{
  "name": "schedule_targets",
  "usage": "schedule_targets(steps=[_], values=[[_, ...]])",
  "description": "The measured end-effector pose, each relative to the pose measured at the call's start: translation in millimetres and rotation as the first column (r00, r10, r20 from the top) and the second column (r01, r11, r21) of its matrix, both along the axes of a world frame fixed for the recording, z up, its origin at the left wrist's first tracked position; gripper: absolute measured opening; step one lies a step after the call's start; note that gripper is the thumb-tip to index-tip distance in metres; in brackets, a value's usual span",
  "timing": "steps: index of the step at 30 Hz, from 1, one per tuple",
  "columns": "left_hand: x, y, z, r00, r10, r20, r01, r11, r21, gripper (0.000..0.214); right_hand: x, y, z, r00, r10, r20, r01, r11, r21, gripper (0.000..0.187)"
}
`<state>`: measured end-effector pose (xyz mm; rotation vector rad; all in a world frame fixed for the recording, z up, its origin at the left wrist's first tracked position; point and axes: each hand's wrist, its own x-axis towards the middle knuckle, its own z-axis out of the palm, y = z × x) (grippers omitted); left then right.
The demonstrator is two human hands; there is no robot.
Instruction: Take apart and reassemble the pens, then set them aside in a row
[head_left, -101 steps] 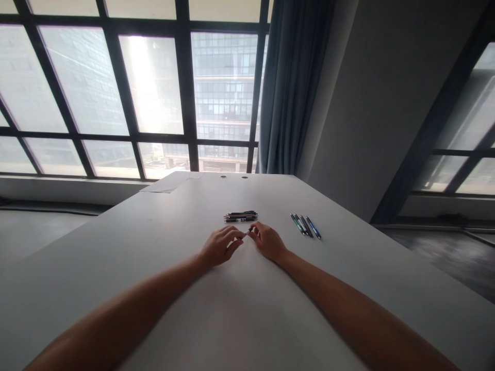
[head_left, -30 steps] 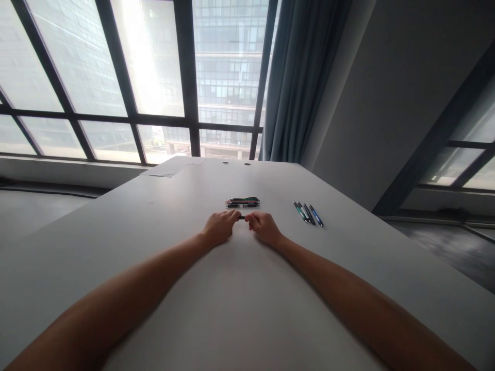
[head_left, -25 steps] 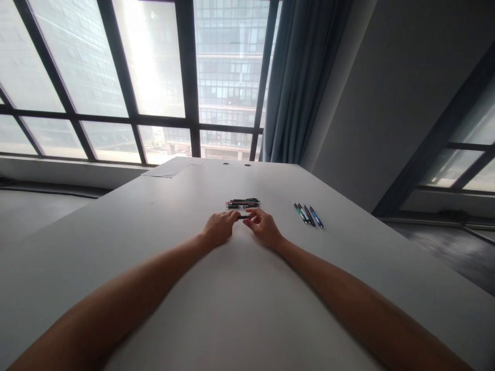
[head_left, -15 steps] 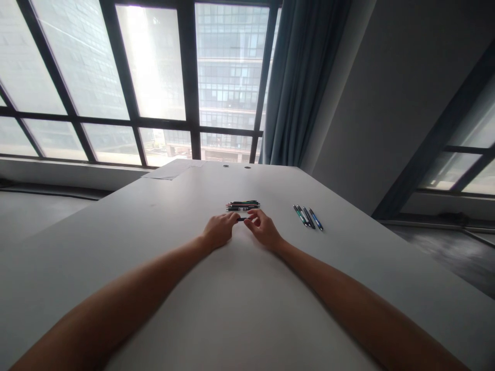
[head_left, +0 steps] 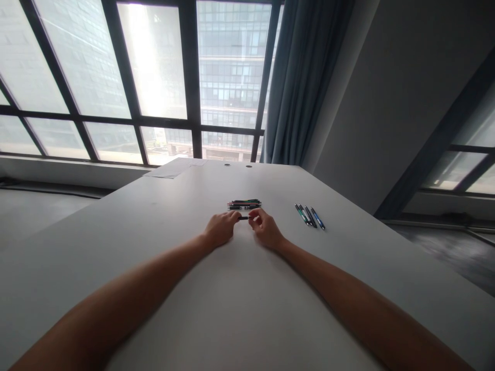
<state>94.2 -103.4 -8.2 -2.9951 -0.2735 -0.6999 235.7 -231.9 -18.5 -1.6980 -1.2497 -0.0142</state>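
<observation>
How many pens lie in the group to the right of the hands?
4, side by side, left to right: a green pen, a pale pen, a dark pen and a blue pen. None there seems hidden.

The table (head_left: 247,288) is white. The held pen piece (head_left: 243,218) is black. Nearer the table's right edge are a blue pen (head_left: 318,218) and a green pen (head_left: 302,214).

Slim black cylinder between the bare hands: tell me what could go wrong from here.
The slim black cylinder, pinched by the left hand and perhaps also by the right hand, could slip and roll on the white table. The bunch of slender, mostly dark pens lies just beyond both hands, so either might nudge it out of line.
</observation>
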Motion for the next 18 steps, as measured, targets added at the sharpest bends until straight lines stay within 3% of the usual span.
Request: schedule_targets(steps=[6,10,13,18], values=[[-0.1,-0.4,1.3,1.0,-0.001,-0.016,0.001,1.0,-0.01,0.029,0.7,-0.3,2.2,0.998,0.056,-0.028,-0.06,0.989,-0.135,0.04],[-0.5,-0.8,1.8,0.999,0.013,-0.037,-0.013,1.0,-0.014,0.03,1.8,1.4,0.2,0.999,0.027,-0.019,-0.028,0.998,-0.055,0.021],[-0.8,-0.6,1.6,0.999,0.025,-0.039,-0.025,1.0,-0.016,0.029,1.8,1.9,-0.7,0.999,0.023,-0.039,-0.023,1.0,-0.011,0.024],[-0.8,0.0,1.0,0.999,0.026,-0.044,-0.027,1.0,-0.015,0.029,-0.4,-0.6,2.3,0.998,0.046,-0.037,-0.048,0.997,-0.056,0.025]])
